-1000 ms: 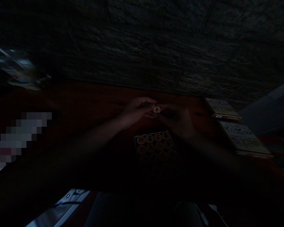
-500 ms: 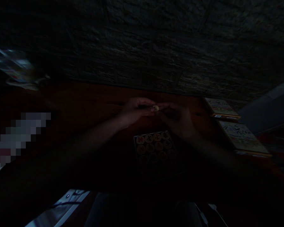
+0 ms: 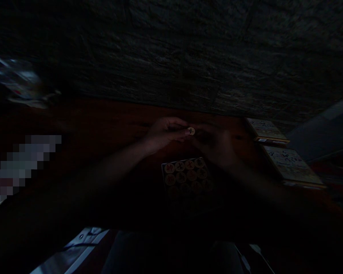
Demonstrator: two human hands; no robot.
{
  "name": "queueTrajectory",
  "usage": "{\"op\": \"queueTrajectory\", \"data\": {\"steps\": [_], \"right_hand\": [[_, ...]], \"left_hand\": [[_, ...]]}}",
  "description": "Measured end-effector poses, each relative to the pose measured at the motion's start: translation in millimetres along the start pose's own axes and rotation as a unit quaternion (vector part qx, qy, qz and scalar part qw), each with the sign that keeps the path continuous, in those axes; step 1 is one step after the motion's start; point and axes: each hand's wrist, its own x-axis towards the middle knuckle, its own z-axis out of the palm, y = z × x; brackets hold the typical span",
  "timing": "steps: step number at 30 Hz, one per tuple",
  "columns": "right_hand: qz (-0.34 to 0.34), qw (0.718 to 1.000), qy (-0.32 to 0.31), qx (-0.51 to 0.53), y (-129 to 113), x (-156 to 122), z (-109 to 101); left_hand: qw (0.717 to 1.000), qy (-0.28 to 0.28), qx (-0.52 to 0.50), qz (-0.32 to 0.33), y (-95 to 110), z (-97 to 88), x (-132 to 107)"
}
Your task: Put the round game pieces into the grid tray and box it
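Observation:
Above the dark wooden table, my left hand (image 3: 162,133) pinches a small round Chinese chess piece (image 3: 191,131) between thumb and fingers. Its pale face with a dark character is turned up. My right hand (image 3: 215,142) is close by on the right, its fingertips beside the piece. Those fingers are dim and smeared, so I cannot tell whether they grip it. Nearer to me lies a square box (image 3: 162,171) with rows of round pieces, some marked red and some dark. Its front rows sink into shadow.
Two flat printed boxes, a rear box (image 3: 265,127) and a front box (image 3: 288,163), lie at the right. A clear plastic cup (image 3: 23,78) with a straw stands at the far left. Behind the table (image 3: 111,110) rises a stone-block wall (image 3: 160,57). White cables (image 3: 257,251) hang below the front edge.
The piece has shifted slightly right and its face shows more fully. My right hand has moved a little and is more blurred. My left hand stays nearly in place.

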Motion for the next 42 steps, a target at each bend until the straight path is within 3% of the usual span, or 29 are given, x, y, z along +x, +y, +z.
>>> {"op": "queueTrajectory", "data": {"steps": [4, 8, 12, 16, 21, 27, 33, 42], "right_hand": [[-0.008, 1.000, -0.013, -0.018, -6, 2, -2], [0.038, 0.999, 0.005, -0.014, -6, 3, -6], [0.074, 0.996, 0.036, 0.040, -7, 6, -18], [0.087, 0.989, 0.027, 0.119, -21, 12, -36], [0.088, 0.984, -0.049, 0.147, -59, 11, -64], [0.139, 0.971, -0.184, 0.061, -99, -29, -94], [0.167, 0.951, -0.260, 0.027, -105, -61, -96], [0.156, 0.938, -0.307, -0.028, -102, -71, -93]], "left_hand": [[1.000, 0.004, 0.011, -0.008, 2, 2.4, -1], [0.999, 0.027, -0.014, -0.023, 4, 4.7, -1], [0.998, 0.043, -0.031, -0.039, 7, 5.8, -1], [0.996, 0.052, -0.039, -0.055, 9, 6.9, -2], [0.996, 0.058, -0.042, -0.054, 12, 8.3, -3], [0.996, 0.057, -0.043, -0.050, 10, 7.5, -1], [0.996, 0.057, -0.043, -0.057, 10, 6.2, -1], [0.996, 0.048, -0.047, -0.053, 11, 4.6, -1]]}}
